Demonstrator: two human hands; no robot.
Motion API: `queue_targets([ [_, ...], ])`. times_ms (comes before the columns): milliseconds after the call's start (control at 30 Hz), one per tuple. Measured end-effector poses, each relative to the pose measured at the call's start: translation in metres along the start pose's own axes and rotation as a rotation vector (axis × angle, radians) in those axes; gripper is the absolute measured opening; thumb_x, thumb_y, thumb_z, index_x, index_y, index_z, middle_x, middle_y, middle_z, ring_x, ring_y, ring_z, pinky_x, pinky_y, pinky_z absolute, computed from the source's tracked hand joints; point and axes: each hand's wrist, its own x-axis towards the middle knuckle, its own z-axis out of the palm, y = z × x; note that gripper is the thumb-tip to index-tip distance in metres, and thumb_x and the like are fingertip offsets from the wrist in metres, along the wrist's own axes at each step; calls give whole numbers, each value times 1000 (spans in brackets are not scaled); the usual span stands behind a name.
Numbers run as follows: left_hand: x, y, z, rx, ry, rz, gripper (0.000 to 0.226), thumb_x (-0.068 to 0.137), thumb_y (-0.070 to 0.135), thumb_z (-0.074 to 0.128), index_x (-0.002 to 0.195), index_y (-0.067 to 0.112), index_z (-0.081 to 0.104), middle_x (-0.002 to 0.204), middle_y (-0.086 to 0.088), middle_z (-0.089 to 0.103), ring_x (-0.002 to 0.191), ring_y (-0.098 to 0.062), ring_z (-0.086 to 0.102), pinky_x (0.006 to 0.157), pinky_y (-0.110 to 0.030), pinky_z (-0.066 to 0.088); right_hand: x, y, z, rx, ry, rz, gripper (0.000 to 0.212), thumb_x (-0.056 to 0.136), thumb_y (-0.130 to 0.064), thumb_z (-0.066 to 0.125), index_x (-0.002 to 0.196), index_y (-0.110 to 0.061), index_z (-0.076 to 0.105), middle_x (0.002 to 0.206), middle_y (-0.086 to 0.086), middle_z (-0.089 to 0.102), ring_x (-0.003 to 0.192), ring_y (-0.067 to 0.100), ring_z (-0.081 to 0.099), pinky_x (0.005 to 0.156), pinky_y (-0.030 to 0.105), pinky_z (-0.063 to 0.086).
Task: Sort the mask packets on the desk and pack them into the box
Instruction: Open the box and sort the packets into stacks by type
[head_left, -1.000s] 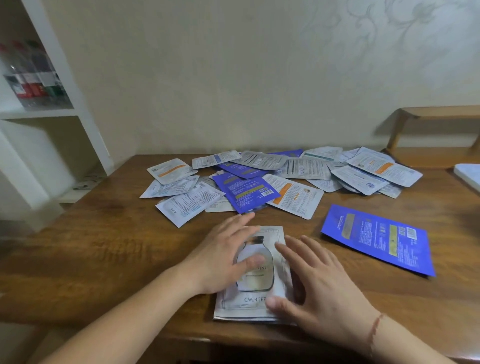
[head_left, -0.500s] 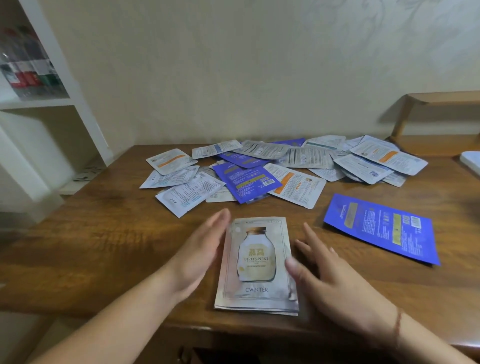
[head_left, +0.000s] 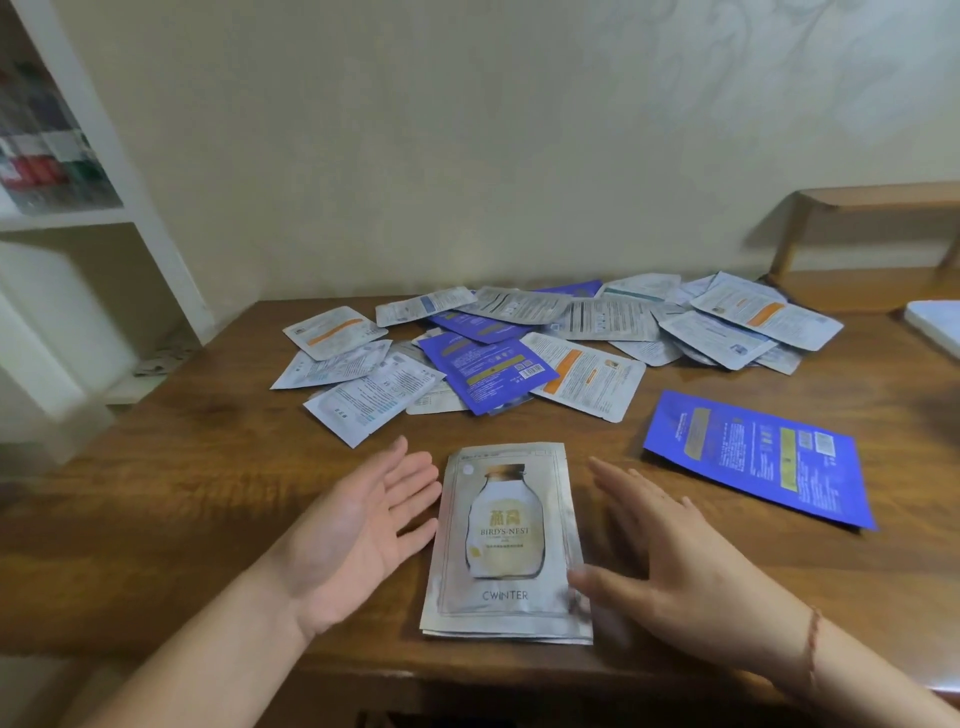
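mask packets (head_left: 561, 338) lie in a loose overlapping heap along the desk's far edge, mostly silver-white with a few blue ones mixed in. a small stack of silver packets (head_left: 506, 540), its top one printed with a bottle and "cwinter", sits squared up at the near edge of the desk (head_left: 182, 493), between both hands. the left hand (head_left: 358, 535) is spread flat, palm turned toward the stack's left side, fingertips just beside it and holding nothing. the right hand (head_left: 670, 561) is also spread wide and empty, its thumb touching the stack's lower right corner, fingers pointing toward the far edge. a lone blue packet (head_left: 758, 457) lies flat toward the right edge, apart from the heap. a white object (head_left: 935, 325), only partly in frame, sits at the right edge. a white shelf (head_left: 104, 218) stands beyond the left edge.
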Motion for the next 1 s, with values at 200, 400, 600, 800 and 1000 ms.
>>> queue_targets([
  [200,3,-3,-1,25,-11,-25,99,54,44,92,137,11,50,139,-7,57,126,-21,55,103,-49,46,-13,-3,10,-266,-142,-69,88,67,-83,50,142,-62,10,155,-25,10,146,5,-17,116,54,-15],
  [400,13,-10,-4,17,71,-28,94,39,32,97,123,10,63,126,-8,67,114,-21,62,80,-46,56,-17,7,27,-282,-125,-5,66,83,-82,15,143,-55,24,130,-18,55,135,21,45,94,58,43],
  [600,21,2,16,481,105,220,91,13,71,87,97,38,77,107,20,72,109,-5,63,82,-38,52,0,37,-34,-274,-84,-52,95,64,-93,26,144,-56,-8,156,-28,8,144,4,-25,121,38,-5],
  [800,84,3,94,832,63,485,18,89,31,69,106,36,71,120,26,60,107,17,52,78,-3,40,106,126,-119,-425,268,249,47,86,-35,56,132,-28,53,132,-3,57,121,22,53,91,35,48],
  [1000,168,-10,173,1370,-129,617,27,91,36,65,118,33,62,121,29,47,111,17,41,100,-10,32,160,185,-143,-449,175,463,40,86,-43,46,123,-29,52,129,-2,53,118,25,50,95,45,39],
])
